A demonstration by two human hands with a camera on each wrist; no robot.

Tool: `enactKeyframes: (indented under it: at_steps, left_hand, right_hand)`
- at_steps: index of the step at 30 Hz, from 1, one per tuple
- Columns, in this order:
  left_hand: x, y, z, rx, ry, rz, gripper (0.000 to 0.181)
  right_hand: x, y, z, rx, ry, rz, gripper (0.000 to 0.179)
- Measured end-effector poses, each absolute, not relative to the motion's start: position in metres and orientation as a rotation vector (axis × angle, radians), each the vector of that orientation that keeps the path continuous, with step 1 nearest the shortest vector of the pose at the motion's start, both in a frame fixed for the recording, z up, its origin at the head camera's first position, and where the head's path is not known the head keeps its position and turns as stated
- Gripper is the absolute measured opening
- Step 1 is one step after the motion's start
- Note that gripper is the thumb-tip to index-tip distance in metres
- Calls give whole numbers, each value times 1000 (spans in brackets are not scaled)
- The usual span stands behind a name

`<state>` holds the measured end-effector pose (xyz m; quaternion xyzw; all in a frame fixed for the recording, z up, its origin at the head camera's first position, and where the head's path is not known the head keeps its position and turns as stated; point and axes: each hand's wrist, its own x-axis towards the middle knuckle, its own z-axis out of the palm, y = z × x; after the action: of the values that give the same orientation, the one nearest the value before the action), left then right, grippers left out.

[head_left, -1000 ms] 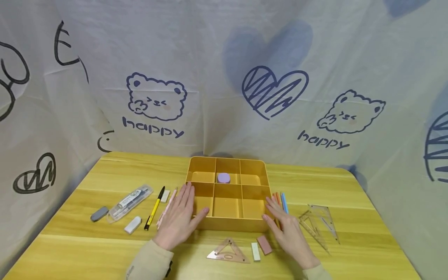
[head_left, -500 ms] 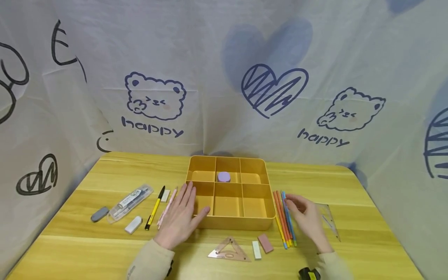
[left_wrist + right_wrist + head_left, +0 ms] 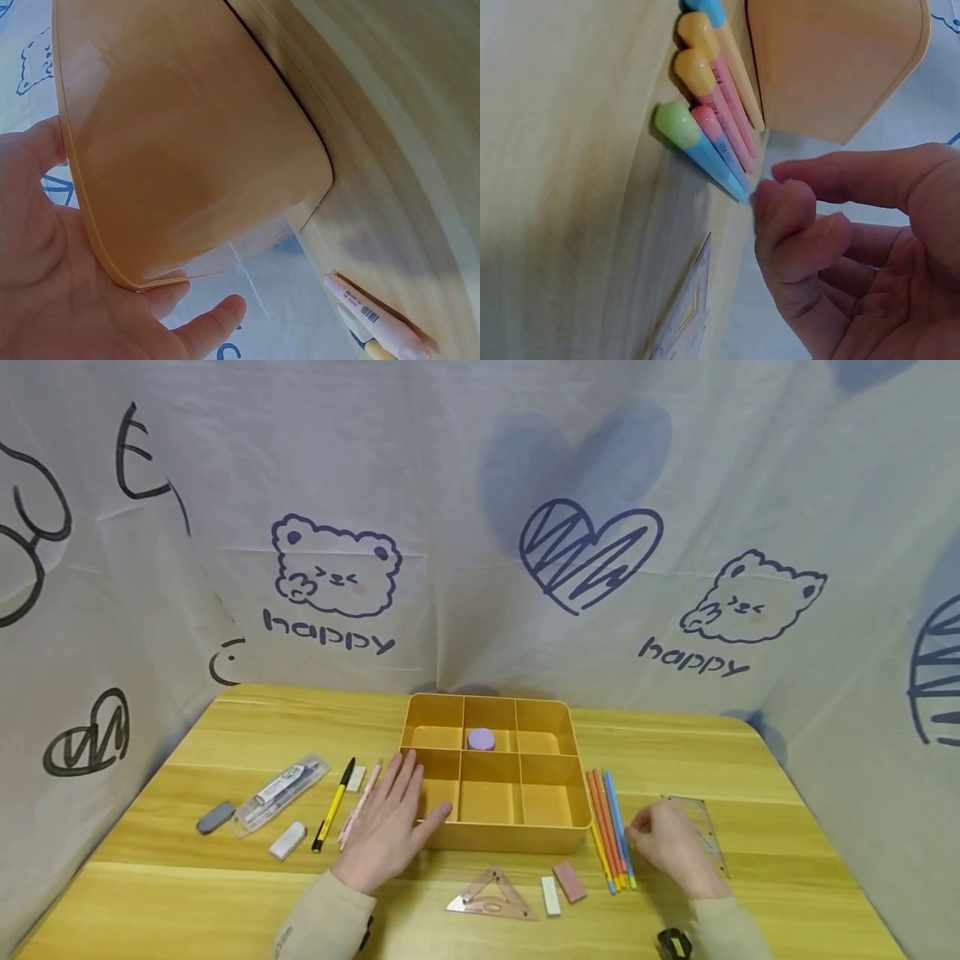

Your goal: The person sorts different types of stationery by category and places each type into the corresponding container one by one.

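My left hand rests against the left front corner of a yellow-orange box with six compartments, fingers straight. In the left wrist view, its thumb and fingers lie along the rim of the box. My right hand is just right of a row of several coloured pencils, above a clear set square that it partly covers. The right wrist view has its fingers loosely bent, with nothing between thumb and fingertips, near the blue pencil. A purple rounded object sits in the back middle compartment.
In front of the box lie a pinkish set square, a white eraser and a reddish eraser. Left are a yellow-black pen, pink pen, clear case, grey eraser and white eraser.
My right hand has left the box's right front corner and moved right, past the pencils, uncovering them. It now covers part of the set squares. My left hand stays on the box.
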<state>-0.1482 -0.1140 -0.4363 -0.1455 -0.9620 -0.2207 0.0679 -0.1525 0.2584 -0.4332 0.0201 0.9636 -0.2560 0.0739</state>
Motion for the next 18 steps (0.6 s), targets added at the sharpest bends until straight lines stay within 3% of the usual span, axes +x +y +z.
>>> enactKeyframes:
  at_steps: [18]
  left_hand:
    - [-148, -114, -437, -431, -2906, -679, 76]
  right_hand:
    - [-149, 255, -437, 119, 2888, -671, 13]
